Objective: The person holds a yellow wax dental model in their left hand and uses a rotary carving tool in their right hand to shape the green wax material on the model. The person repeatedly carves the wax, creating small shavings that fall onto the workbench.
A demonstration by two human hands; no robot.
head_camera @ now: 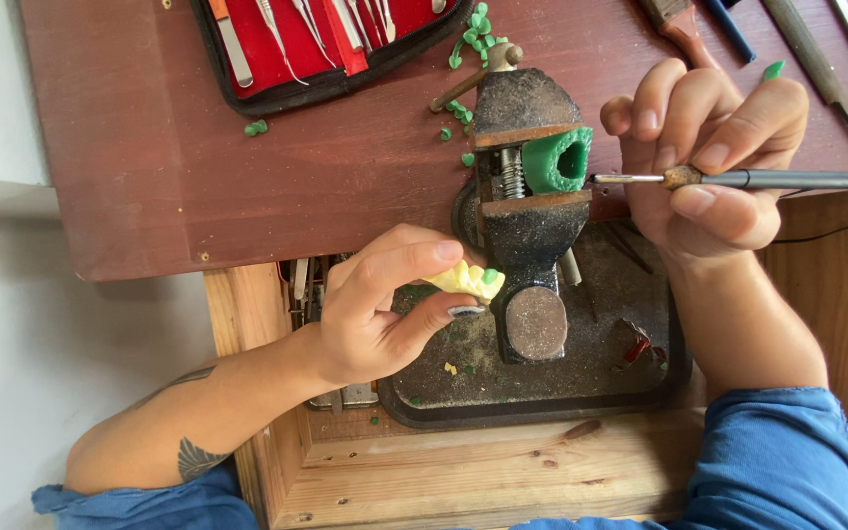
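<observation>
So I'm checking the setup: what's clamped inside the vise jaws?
A green hollow wax tube sits between the jaws of the vise, its open end toward the right hand. The clamped portion is hidden by the jaws.

My left hand (375,304) hides most of the yellow piece (461,280); the red tool case (316,44) and files (817,59) run off the top edge

It was a craft workshop. A small iron vise (527,211) stood on a scuffed reddish bench (247,186), with green wax shavings (471,39) scattered at the far side, a red tool case (316,44) of fine picks, and files (817,59) far right.
</observation>
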